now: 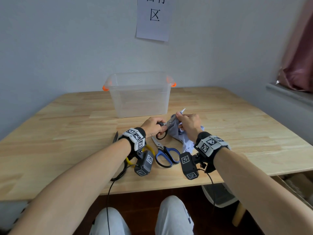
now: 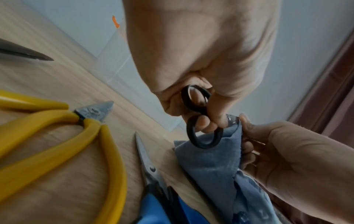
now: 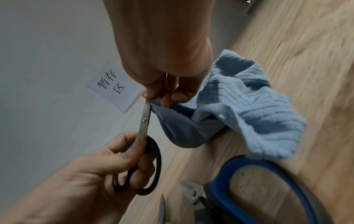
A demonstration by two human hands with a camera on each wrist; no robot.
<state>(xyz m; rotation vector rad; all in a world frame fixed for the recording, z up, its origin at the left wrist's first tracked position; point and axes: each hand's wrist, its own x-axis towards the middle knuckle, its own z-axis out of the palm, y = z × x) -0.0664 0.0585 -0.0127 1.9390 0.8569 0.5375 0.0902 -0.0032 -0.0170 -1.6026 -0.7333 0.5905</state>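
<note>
Cloth [image 1: 174, 132] is the thing I am working with: I am pinching a fold of the blue cloth between the thumb and fingertips of my right hand [image 1: 188, 123] and wrapping it over the blades of the black scissors [image 1: 167, 124], just above the bench [image 1: 237, 119]. I am reading this as a wipe of the blades rather than a cut, because in the right wrist view the blades are lying closed together and the fold is sitting round them, not between them. My left hand [image 1: 153, 126] is gripping the black scissors by the handles, fingers curled through both loops, which is giving me a firm hold against the drag of the cloth. The tip is poking out past my right fingers and pointing away from me toward the clear box [image 1: 140, 99], so the sharp end is facing away from both palms. The loose rest of the cloth is trailing down onto the bench under my right wrist, leaving only the pinched fold doing the work.

Blue scissors [image 1: 166, 155] and yellow pliers [image 2: 47, 121] are lying flat on the bench beside my left wrist, within easy reach; I am guessing they belong to the same round of cleaning, though I cannot tell whether they are done. The box is standing open at the far side, below a paper notice [image 1: 154, 17] on the wall, and I am taking it as the likely place for the tools
</note>
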